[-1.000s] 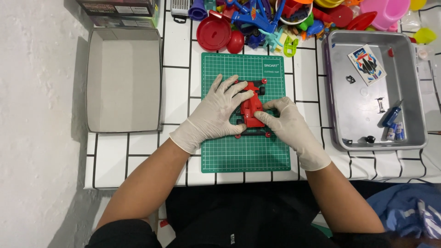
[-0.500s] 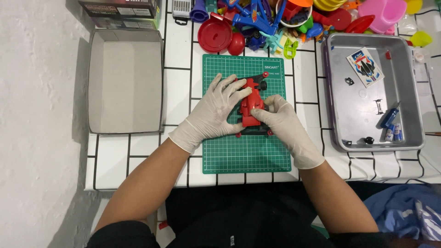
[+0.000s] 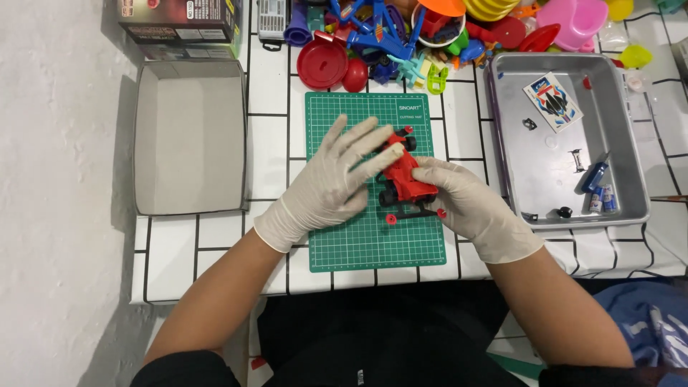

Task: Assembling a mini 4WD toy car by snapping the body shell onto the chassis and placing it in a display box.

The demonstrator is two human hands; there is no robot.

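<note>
Holding a red toy race car [image 3: 405, 174] on the green cutting mat [image 3: 373, 240], nose angled up-right, you are pressing your left hand [image 3: 331, 185], fingers spread, against its left flank while your right hand [image 3: 466, 204] is pinching its rear.

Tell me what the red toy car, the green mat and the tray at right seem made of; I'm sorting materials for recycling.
Red toy car: apparently moulded plastic, going by its glossy, even colour, with black wheels.
Green mat: probably soft vinyl or rubber; it is matt, flat and printed with a grid.
Tray: looks like metal, steel or aluminium, with a dull silver sheen and rolled rim.
</note>
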